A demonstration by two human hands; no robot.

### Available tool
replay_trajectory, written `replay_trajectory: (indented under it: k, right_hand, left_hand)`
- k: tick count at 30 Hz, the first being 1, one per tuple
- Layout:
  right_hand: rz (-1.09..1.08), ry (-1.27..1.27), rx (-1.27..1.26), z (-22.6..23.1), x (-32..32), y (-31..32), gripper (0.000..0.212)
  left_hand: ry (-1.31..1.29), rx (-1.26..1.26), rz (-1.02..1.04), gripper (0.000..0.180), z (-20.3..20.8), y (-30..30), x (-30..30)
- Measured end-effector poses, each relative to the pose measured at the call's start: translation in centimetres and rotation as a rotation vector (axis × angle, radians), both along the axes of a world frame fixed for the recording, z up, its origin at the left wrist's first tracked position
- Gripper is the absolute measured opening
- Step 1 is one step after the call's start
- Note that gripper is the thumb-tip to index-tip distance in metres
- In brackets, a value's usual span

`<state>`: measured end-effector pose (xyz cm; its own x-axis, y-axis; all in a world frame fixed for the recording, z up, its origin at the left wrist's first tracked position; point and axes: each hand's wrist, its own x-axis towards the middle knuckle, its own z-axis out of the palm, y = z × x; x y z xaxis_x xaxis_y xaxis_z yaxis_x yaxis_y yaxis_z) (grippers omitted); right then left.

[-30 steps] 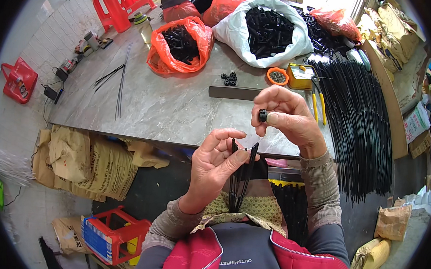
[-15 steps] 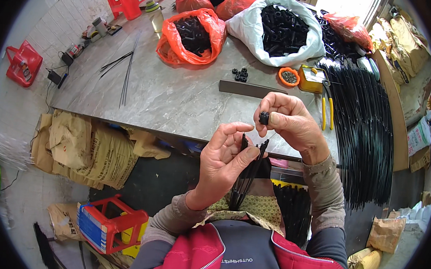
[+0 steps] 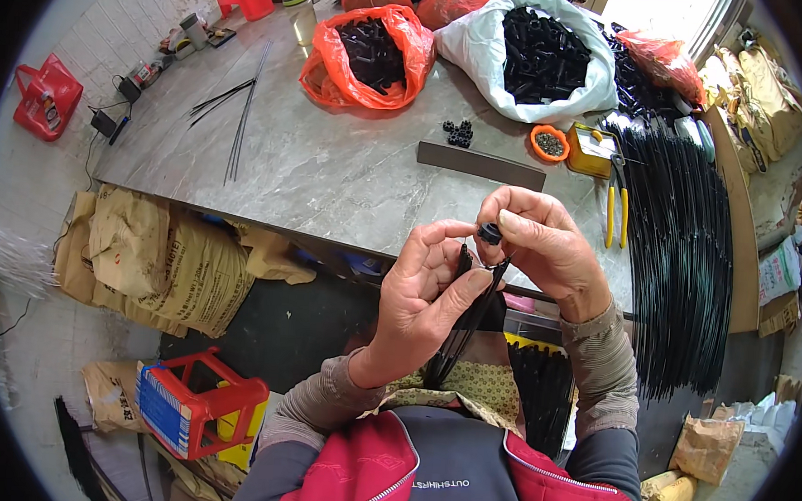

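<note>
Fingers [image 3: 517, 223] of the right hand [image 3: 551, 251] pinch a small black cap [image 3: 489, 234]. Below the cap, the left hand [image 3: 424, 299] holds thin black rods [image 3: 476, 322] between thumb and bent fingers, hiding part of them. Whether rod tips touch the cap is hard to tell. The rods' long axis slants from near the cap down and leftward; beyond the cap spreads the desk [image 3: 333, 161].

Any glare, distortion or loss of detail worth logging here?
Head view: the opening at top right is blown out to white; head view: dark rim all round, and the cardboard strip appears bowed near it; head view: the black part in the right hand is too dark for fine detail.
</note>
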<state>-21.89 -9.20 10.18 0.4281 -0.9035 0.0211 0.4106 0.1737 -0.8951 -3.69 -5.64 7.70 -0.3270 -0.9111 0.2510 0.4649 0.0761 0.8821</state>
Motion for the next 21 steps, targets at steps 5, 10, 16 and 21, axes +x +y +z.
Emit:
replay_trajectory:
  k: [5, 10, 16, 21]
  right_hand:
    - [-0.042, 0.061, 0.044, 0.3, 0.3, 0.3, 0.021]
    - [-0.050, 0.108, 0.025, 0.7, 0.4, 0.6, 0.020]
    - [-0.072, 0.155, 0.023, 1.1, 0.6, 1.0, 0.022]
    - [-0.085, 0.148, 0.001, 0.9, 0.6, 1.0, 0.021]
  left_hand:
    - [-0.006, -0.026, 0.033, 0.041, -0.3, -0.1, 0.0]
    - [-0.071, -0.041, 0.086, 0.043, -0.2, 0.0, 0.4]
    - [-0.129, -0.086, 0.102, 0.045, -0.2, -0.1, 0.5]
    - [-0.126, -0.064, 0.101, 0.043, -0.1, -0.1, 0.6]
